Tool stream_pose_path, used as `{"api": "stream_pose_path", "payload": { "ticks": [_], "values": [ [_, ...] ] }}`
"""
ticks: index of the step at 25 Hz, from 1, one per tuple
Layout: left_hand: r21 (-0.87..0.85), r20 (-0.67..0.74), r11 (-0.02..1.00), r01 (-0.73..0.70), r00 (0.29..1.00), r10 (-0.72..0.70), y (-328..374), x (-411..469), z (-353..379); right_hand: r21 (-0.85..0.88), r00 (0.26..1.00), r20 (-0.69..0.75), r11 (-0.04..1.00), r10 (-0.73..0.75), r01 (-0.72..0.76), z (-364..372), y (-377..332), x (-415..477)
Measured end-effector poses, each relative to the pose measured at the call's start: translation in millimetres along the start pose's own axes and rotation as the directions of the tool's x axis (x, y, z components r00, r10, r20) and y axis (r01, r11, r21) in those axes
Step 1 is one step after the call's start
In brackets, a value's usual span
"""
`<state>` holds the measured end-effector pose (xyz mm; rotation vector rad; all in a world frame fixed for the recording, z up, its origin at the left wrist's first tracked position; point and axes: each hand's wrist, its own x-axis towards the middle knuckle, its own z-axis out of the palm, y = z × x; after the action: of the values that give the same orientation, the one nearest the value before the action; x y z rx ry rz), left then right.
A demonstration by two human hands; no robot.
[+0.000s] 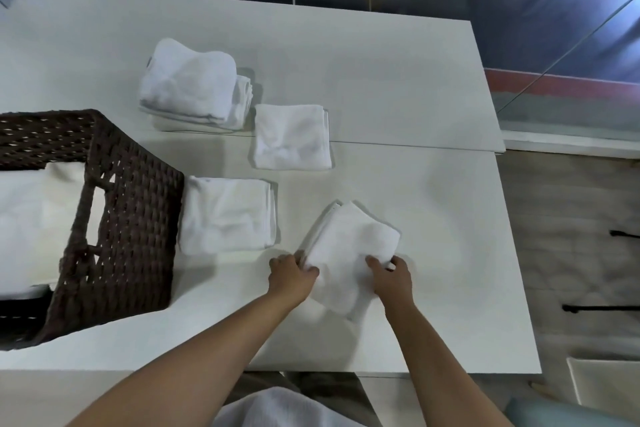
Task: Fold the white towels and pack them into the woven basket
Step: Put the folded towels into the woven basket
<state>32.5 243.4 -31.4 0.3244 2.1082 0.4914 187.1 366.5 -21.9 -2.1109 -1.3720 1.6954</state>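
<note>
Head view, nearest first: a pale cloth (277, 406) lies at six o'clock, at the bottom edge; whether it is a towel or clothing I cannot tell. Above it both forearms reach onto the table (450, 225). The left hand (292, 274) has its fingers curled round the left edge of a towel (349, 246), and the right hand (391, 276) pinches the same towel at its near right corner. So both hands are clamped on this towel. It lies skewed just right of centre and partly folded, with layered edges showing at its far left corner.

The step in hand looks like squaring this fold. To do it well, I would line up the layered edges before pressing. Then I would smooth from the near edge towards twelve o'clock so no air bulges the middle, and match the size of the finished squares so they stack flat.

At nine o'clock from the towel a second towel (227, 215) lies folded, touching the basket (131, 218). The basket sits at the left edge, and the pale fabric (31, 211) inside it may be a liner or packed towels. At eleven o'clock a third towel (292, 137) lies folded, apart from the others. Farther, at ten o'clock, a stack (194, 87) waits, looser and thicker.

Lifting each square from beneath with flat hands should keep the folds from slipping open on the way to the basket.
</note>
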Motion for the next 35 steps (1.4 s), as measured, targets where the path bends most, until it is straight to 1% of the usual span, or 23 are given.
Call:
{"api": "stream_pose_path", "payload": {
  "ticks": [1, 2, 4, 6, 12, 15, 19, 23, 26, 29, 31, 33, 35],
  "values": [
    [-0.038, -0.008, 0.999, -0.021, 1.0, 0.021, 0.0, -2.1, -3.5, 0.063, 0.999, 0.035, 0.998, 0.002, -0.004, -0.3, -3.3, -0.7],
    [-0.061, -0.013, 0.997, -0.051, 0.999, 0.051, -0.1, -5.6, -7.9, 0.091, 0.997, 0.067, 0.996, -0.032, 0.026, -1.9, -6.7, -3.7],
    [-0.108, -0.024, 0.988, -0.107, 0.994, 0.105, 2.4, -17.5, -22.7, 0.059, 0.983, 0.069, 0.984, -0.171, 0.167, -4.3, -20.8, -13.0],
    [-0.146, -0.063, 0.975, -0.166, 0.985, 0.158, 9.0, -31.4, -41.7, 0.06, 0.959, 0.053, 0.959, -0.28, 0.277, -3.8, -41.8, -23.0],
    [-0.286, -0.246, 0.902, -0.324, 0.934, 0.258, 31.0, -78.3, -110.7, 0.141, 0.863, 0.079, 0.863, -0.498, 0.485, 15.2, -124.6, -69.3],
    [-0.305, -0.36, 0.871, -0.386, 0.893, 0.27, 31.0, -101.8, -146.3, 0.187, 0.808, 0.124, 0.813, -0.576, 0.551, 33.1, -161.9, -99.8],
    [-0.303, -0.504, 0.846, -0.439, 0.827, 0.249, 18.8, -129.2, -194.9, 0.213, 0.741, 0.189, 0.763, -0.645, 0.61, 66.2, -195.7, -143.9],
    [-0.288, -0.616, 0.787, -0.546, 0.735, 0.284, -0.8, -162.7, -244.5, 0.234, 0.691, 0.241, 0.732, -0.681, 0.639, 105.2, -213.5, -190.7],
    [-0.223, -0.654, 0.767, -0.602, 0.676, 0.341, -31.2, -178.5, -285.7, 0.238, 0.65, 0.288, 0.71, -0.703, 0.663, 146.0, -217.9, -229.7],
    [-0.113, -0.669, 0.791, -0.601, 0.635, 0.387, -73.6, -184.3, -327.1, 0.228, 0.621, 0.335, 0.701, -0.708, 0.676, 194.5, -213.4, -263.9],
    [-0.044, -0.662, 0.815, -0.578, 0.627, 0.41, -107.7, -183.2, -351.6, 0.201, 0.608, 0.365, 0.697, -0.705, 0.688, 227.4, -206.6, -283.8],
    [-0.004, -0.63, 0.838, -0.546, 0.652, 0.421, -142.1, -179.6, -375.6, 0.17, 0.6, 0.404, 0.701, -0.691, 0.693, 260.2, -198.0, -302.1],
    [0.033, -0.589, 0.868, -0.495, 0.692, 0.417, -177.5, -173.2, -400.6, 0.129, 0.613, 0.436, 0.72, -0.659, 0.682, 298.2, -186.3, -316.6]
  ]
}}
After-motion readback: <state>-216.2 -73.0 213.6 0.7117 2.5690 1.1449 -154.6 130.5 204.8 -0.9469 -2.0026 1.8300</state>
